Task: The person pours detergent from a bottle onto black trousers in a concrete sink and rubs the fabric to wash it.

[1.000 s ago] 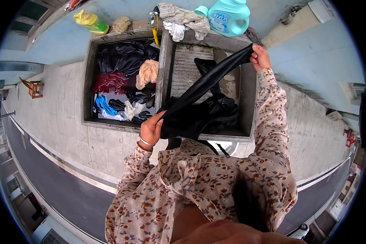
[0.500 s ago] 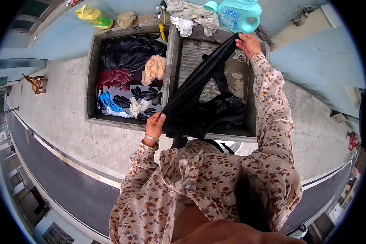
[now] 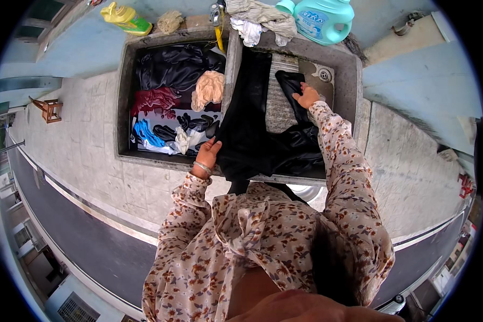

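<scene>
A black garment (image 3: pixel 252 129) lies spread over the ribbed washboard (image 3: pixel 278 102) of the right basin in a stone double sink (image 3: pixel 232 59). My left hand (image 3: pixel 208 153) grips the garment's near left edge at the sink's front rim. My right hand (image 3: pixel 307 96) presses on the garment's far right part on the washboard. The left basin holds several wet clothes: black, dark red, peach (image 3: pixel 208 88), blue (image 3: pixel 144 132) and white pieces.
A teal detergent bottle (image 3: pixel 323 20), a yellow bottle (image 3: pixel 124 16), crumpled grey and white cloths (image 3: pixel 260 19) and a brush sit along the sink's back ledge. A drain (image 3: pixel 324 75) shows in the right basin. A small wooden stool (image 3: pixel 49 110) stands at left.
The garment was held stretched up in the air between both hands; now it is laid flat on the washboard, my right hand lowered onto it.
</scene>
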`<state>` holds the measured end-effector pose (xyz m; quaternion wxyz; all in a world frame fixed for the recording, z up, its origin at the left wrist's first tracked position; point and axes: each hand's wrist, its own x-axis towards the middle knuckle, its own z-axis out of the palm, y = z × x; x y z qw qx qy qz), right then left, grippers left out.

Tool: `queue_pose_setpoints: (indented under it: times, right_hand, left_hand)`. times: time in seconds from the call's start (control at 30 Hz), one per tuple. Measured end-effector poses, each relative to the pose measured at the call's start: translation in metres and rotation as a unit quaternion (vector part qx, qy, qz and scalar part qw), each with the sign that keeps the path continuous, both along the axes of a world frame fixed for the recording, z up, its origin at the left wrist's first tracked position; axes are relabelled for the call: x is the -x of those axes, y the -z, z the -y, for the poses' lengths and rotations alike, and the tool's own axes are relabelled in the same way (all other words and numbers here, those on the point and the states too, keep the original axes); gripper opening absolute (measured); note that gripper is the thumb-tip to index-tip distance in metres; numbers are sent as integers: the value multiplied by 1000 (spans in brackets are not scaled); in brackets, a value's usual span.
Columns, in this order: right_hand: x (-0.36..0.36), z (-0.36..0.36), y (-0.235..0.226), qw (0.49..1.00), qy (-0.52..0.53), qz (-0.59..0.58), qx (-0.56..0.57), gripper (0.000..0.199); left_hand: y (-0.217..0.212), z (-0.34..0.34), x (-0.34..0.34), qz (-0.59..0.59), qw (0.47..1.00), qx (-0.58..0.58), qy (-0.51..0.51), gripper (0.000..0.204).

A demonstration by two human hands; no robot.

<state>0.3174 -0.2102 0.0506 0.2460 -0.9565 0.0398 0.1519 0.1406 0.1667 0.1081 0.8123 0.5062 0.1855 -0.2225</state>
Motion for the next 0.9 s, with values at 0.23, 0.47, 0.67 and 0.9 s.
queue_pose_setpoints:
  times: [0.23, 0.47, 0.67, 0.9]
  right_hand:
    - [43, -7, -9, 993, 31, -80, 81, 76]
    - [43, 23, -9, 982, 105, 153, -29, 48]
    - [-13, 31, -100, 766, 429, 161, -452, 74]
    - [-1, 74, -144, 561, 408, 199, -693, 29]
  left_hand:
    - [2, -12, -2, 56, 989, -118, 72, 27]
    - [1, -19, -16, 100, 983, -132, 80, 26]
    - [-17, -4, -33, 107, 994, -32, 5, 26]
    - [-1, -15, -28, 107, 992, -63, -12, 27]
